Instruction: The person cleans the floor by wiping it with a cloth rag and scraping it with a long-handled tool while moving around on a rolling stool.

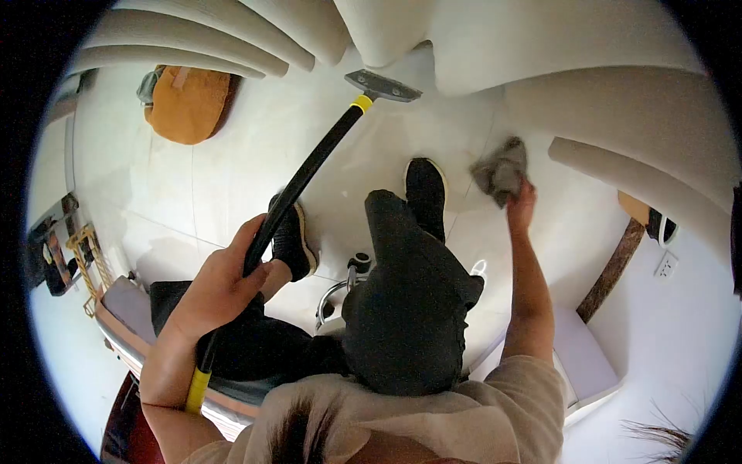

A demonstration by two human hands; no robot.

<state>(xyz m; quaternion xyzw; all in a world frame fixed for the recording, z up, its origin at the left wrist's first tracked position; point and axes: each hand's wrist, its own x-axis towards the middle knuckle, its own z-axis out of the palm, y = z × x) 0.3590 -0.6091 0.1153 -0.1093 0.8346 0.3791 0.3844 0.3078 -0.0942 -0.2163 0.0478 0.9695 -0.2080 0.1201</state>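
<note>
My left hand [220, 282] is closed around the black handle of a long scraper [313, 158], which has yellow bands at both ends. The scraper slants up and away to the right, its flat metal head [384, 85] close to the hem of the pale curtain [541, 46]. In my right hand [522, 205], stretched out to the right, is a crumpled grey-brown rag [498, 172]. The rag is somewhat blurred and hangs over or touches the pale tiled floor; I cannot tell which.
My black shoes [425, 189] rest on the floor between the hands. A chromed wheeled base [334, 301] shows beneath my legs. At the upper left lies a round orange-brown item [189, 106]. On the right are a wall socket [666, 265] and a pale box-like piece [585, 356].
</note>
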